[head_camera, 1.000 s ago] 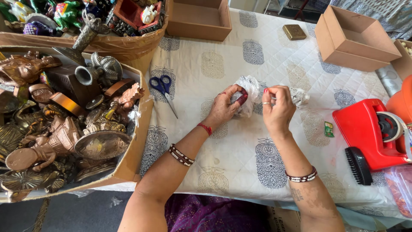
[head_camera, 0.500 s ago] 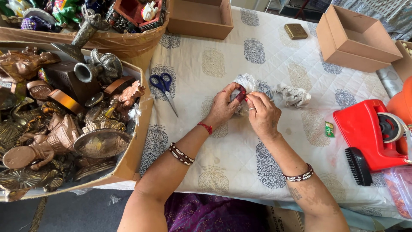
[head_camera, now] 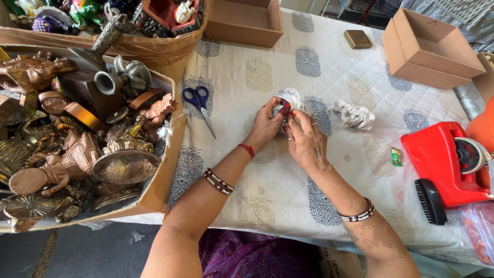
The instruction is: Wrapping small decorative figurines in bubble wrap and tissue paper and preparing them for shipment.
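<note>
Both hands meet near the middle of the table: the left hand (head_camera: 267, 122) and right hand (head_camera: 304, 141) are pressed together around a small bundle (head_camera: 289, 103) of white paper with something red inside. Just right of them lies a crumpled paper wad (head_camera: 354, 114). Scissors (head_camera: 199, 105) rest toward the left edge, beside a box of brass figures (head_camera: 77, 149). A red tape dispenser (head_camera: 447, 164) sits at the right edge.

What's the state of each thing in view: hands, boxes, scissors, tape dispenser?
Left hand: gripping the small white-wrapped item.
Right hand: pinching the same item.
Scissors: closed, flat on the tablecloth.
Cardboard box: open, empty.
Red tape dispenser: lying untouched.
Crumpled white paper: loose on the cloth.
</note>
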